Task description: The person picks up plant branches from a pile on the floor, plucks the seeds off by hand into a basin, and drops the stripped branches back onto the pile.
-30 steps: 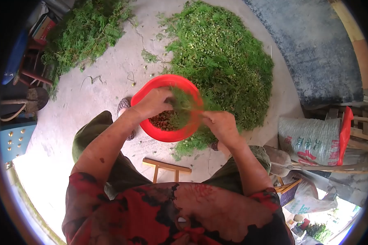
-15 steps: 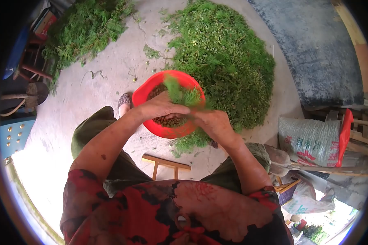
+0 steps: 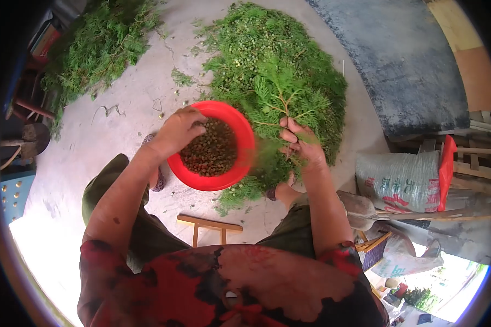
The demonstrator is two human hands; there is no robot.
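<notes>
A red basin stands on the floor between my feet, with many small brown-green seed cones inside. My left hand is at the basin's upper left rim, its fingers bent over the inside; whether they hold anything is too small to tell. To the right of the basin, my right hand pinches the stem of a green leafy sprig. The sprig points away from me, over a large heap of green branches and pale cones.
Another branch pile lies at the upper left. A wooden stool is between my legs. On the right are a woven sack, a shovel and a basket. A dark board is at upper right.
My hands have moved apart. My right hand has carried the sprig out of the basin to the right, and my left hand has gone to the left rim. The view has shifted slightly.
</notes>
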